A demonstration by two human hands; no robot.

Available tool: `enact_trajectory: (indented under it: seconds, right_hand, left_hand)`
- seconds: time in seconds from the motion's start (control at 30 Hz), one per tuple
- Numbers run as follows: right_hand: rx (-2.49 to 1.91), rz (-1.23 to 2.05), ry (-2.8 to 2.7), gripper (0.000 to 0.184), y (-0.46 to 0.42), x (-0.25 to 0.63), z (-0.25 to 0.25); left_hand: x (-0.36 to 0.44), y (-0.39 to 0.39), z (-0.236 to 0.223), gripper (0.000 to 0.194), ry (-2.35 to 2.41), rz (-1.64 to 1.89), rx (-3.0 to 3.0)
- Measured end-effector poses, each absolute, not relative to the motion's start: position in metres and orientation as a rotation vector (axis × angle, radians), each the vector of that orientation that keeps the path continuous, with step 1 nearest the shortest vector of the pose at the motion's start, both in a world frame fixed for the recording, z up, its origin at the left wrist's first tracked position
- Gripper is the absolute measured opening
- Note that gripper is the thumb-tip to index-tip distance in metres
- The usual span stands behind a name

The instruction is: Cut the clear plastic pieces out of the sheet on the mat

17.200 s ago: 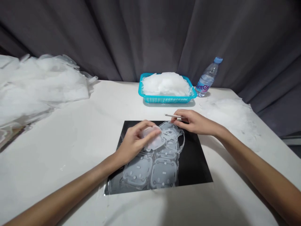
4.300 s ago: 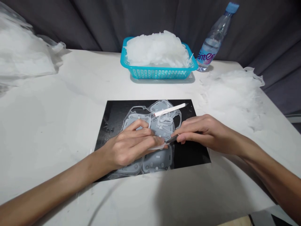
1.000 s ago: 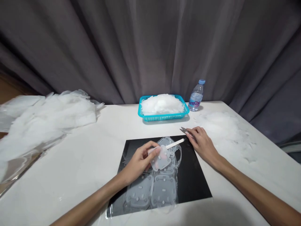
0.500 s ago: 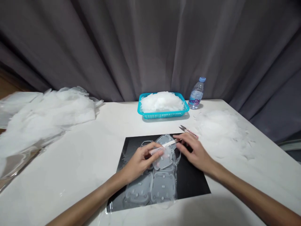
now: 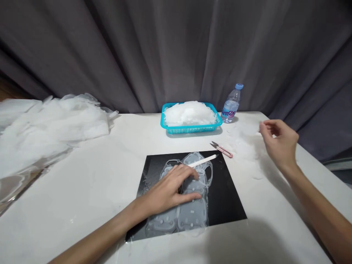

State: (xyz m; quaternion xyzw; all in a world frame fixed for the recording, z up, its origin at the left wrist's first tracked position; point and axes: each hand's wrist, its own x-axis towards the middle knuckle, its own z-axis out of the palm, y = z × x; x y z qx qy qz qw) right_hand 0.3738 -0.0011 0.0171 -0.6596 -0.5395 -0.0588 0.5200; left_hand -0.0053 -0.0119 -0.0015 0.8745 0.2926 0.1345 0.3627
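Observation:
My left hand (image 5: 176, 187) is palm down with fingers spread over translucent, rounded plastic pieces (image 5: 191, 212) on a black mat (image 5: 227, 201). Nothing shows in its grasp. A white pen-like tool with a dark tip (image 5: 203, 160) lies across the upper pieces, just beyond the fingers. Thread snips with pink handles (image 5: 222, 149) rest at the mat's far right corner, blades apart. My right hand (image 5: 279, 141) is raised at the right, fingers curled and pinched, above a loose heap of thin, whitish translucent pieces (image 5: 246, 141). What it pinches, if anything, I cannot make out.
A turquoise basket (image 5: 192, 129) heaped with white translucent pieces stands at the back, beside a water bottle (image 5: 231, 104). A large pile of whitish sheets (image 5: 57, 124) covers the table's left side. Behind the table (image 5: 82, 183) hangs a grey curtain (image 5: 176, 51).
My right hand let go of the snips, came to the piece in my left hand, then moved right over the heap. My left hand no longer holds that piece and has spread over the mat.

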Motion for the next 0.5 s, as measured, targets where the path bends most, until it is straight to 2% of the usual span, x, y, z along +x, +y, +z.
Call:
enact_trajectory:
  seconds: [0.07,0.2,0.27,0.37,0.5]
  right_hand:
    - [-1.766,-0.248,-1.312,0.017,0.003,0.394,0.015]
    - [-1.782,-0.472,-1.455,0.033,-0.002,0.373,0.004]
    - [-1.606,-0.31,-1.764,0.031,-0.008,0.338,-0.004]
    - [-1.297,0.043,-2.219,0.039,-0.014,0.286,-0.019]
    - [-1.201,0.225,-2.316,0.036,-0.01,0.259,-0.037]
  left_hand:
    - [-0.004,-0.014,0.001,0.035,0.736,0.309,2.343]
    - [-0.004,-0.02,0.002,0.036,0.743,0.258,2.415]
    - [-0.005,-0.022,0.002,0.036,0.746,0.259,2.433]
    - [-0.006,-0.022,0.001,0.032,0.8,0.278,2.378]
    - [-0.005,-0.021,-0.003,0.027,0.87,0.317,2.335]
